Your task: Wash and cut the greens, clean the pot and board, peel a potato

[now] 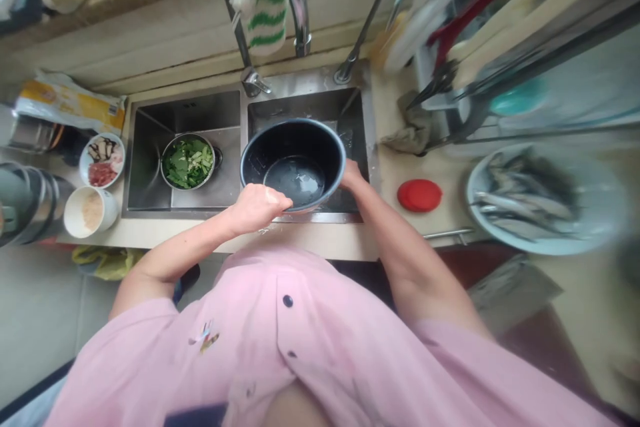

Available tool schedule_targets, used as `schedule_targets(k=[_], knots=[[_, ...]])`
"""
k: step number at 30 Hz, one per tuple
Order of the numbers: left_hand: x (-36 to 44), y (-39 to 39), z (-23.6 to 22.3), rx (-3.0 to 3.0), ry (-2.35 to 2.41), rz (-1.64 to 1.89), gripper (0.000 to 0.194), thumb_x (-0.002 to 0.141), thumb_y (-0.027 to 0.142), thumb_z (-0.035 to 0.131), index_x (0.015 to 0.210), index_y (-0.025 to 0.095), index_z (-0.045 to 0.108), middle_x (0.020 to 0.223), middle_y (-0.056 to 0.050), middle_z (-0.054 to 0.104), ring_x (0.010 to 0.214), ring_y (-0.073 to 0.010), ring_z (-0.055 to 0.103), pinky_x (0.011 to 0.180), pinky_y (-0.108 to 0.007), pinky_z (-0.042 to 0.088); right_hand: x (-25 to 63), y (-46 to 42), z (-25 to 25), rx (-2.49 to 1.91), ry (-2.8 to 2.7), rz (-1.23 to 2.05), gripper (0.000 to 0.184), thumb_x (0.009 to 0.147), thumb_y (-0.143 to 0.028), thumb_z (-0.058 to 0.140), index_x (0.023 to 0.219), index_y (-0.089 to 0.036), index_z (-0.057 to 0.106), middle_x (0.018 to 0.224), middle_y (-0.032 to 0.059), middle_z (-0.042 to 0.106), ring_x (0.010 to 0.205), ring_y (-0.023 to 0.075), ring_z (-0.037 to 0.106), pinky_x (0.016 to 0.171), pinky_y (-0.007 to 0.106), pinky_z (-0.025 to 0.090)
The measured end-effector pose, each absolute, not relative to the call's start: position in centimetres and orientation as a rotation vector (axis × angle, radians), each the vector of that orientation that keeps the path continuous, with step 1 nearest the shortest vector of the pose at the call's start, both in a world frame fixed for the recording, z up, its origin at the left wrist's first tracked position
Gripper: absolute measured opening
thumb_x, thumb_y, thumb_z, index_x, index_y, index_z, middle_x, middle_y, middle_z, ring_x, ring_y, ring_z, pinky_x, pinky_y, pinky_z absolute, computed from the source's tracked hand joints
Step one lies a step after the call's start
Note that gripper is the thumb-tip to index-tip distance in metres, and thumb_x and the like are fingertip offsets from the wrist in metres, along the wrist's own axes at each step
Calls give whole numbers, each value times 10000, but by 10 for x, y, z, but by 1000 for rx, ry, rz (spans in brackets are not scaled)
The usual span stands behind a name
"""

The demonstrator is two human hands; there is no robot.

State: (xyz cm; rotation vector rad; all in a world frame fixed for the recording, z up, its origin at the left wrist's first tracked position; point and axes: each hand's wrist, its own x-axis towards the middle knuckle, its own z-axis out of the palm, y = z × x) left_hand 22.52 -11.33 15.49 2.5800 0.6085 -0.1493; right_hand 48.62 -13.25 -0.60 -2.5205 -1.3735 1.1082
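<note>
Rice-cooker inner pot (295, 140), black, with water pooled in its base, held tilted above the right basin of a double stainless-steel sink (305, 83). Its left edge reaches the divider between the basins, and its near edge overhangs the sink's front lip. Left hand (255, 209) curled over the near rim, fingers (280, 199) hooked on the pot's inner side, firmly closed on it. Right hand (351, 175) against the pot's right outer wall; its fingers are hidden behind the pot, so how far they close cannot be told. Little room remains between the pot and the basin's right wall; more of the basin shows behind it. Left basin: steel bowl of chopped greens (187, 161), well apart from the pot. Faucet (297, 7) rises behind both basins, with a green-striped cloth (260, 0) hanging in front of it. Counter to the right: red round disc (420, 195) and plate of small whole fish (525, 203). Counter to the left: plate of sliced mushrooms and meat (101, 160).
</note>
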Motion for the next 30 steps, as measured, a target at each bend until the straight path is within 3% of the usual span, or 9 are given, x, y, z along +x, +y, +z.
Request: schedule_targets(k=[3,8,12,15,18,21,25,30], knots=[[213,-119,170,2863,471,-276,264,854,29,501,696,188,641,615,-19,633,567,-154,542,516,-296,220,488,-133,-4,-2527,-1346,1078,433,919,-257,588,1322,-133,683,1288,215,703,1184,354,684,953,378,532],[188,-124,185,2964,481,-265,272,853,22,502,685,196,628,590,-27,619,555,-161,535,536,-315,241,493,-133,-7,-2280,-1137,979,336,847,-292,611,1130,-143,717,1082,137,745,1104,332,694,1013,466,522],[173,-129,177,2892,577,-226,259,856,52,512,652,193,586,575,-27,608,536,-156,525,550,-329,228,501,-134,18,-1825,-845,865,466,784,-403,662,1194,-188,602,1050,64,687,942,231,692,923,443,567],[165,-133,165,2788,604,-164,262,862,78,515,629,192,551,567,-26,598,525,-150,499,589,-344,249,500,-142,68,-1517,-889,897,567,745,-478,748,1216,-267,513,1057,35,643,809,174,655,765,381,579],[160,-138,155,2672,598,-79,282,857,80,482,604,198,521,546,-20,569,519,-149,447,663,-368,301,482,-152,127,-1334,-1103,1050,580,722,-507,826,1165,-308,510,1124,32,629,791,152,623,673,320,557],[154,-143,147,2580,607,-34,279,839,102,470,589,211,523,541,-16,544,546,-158,416,767,-393,343,445,-153,159,-1261,-1440,1192,544,731,-496,836,1143,-267,565,1168,41,604,878,176,622,725,338,569],[148,-149,139,2422,680,84,307,868,184,476,568,226,529,552,-16,510,614,-180,390,918,-431,356,382,-143,143,-1312,-2087,1104,430,752,-327,832,1120,-195,655,1155,77,579,1008,237,607,871,368,528],[138,-153,134,2204,711,244,323,896,262,528,574,244,537,545,-5,460,693,-201,402,1102,-476,321,332,-145,102,-1329,-2687,1093,416,846,-208,745,1242,-116,661,1250,162,540,915,210,603,838,325,484]])
